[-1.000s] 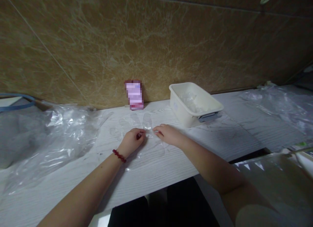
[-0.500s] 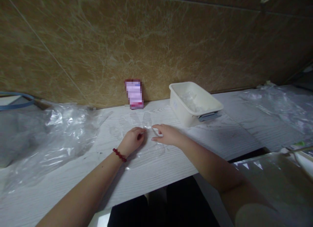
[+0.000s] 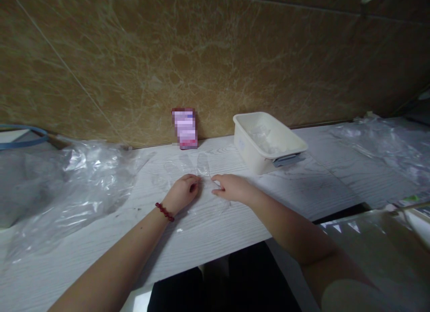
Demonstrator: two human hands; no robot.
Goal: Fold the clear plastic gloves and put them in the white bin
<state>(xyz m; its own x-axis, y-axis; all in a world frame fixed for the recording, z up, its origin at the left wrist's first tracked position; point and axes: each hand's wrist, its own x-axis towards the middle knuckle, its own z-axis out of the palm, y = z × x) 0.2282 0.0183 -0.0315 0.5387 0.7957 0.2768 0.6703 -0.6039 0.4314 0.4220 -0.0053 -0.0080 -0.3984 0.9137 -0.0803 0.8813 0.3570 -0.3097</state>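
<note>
Thin clear plastic film (image 3: 203, 162) lies on the pale wood-grain table (image 3: 242, 222), under and around both hands. My left hand (image 3: 184, 191), with a red bead bracelet (image 3: 164, 212) at the wrist, pinches the film between thumb and fingertips. Just right of it, my right hand (image 3: 229, 187) has its thumb and forefinger a little apart at the edge of the film. A thin whitish strip shows between those fingertips; whether it is gripped is too small to tell. The two hands do not touch.
Behind the right hand stands a white bin (image 3: 251, 146) with clear plastic pieces inside. A phone (image 3: 186, 129) leans on the marbled wall. Large clear plastic bags (image 3: 90, 177) cover the left side, and more plastic (image 3: 386, 137) lies far right. A clear-topped box (image 3: 376, 245) sits lower right.
My right hand has shifted slightly right and down, and its thumb and forefinger have come closer together. My left hand stays nearly in place.
</note>
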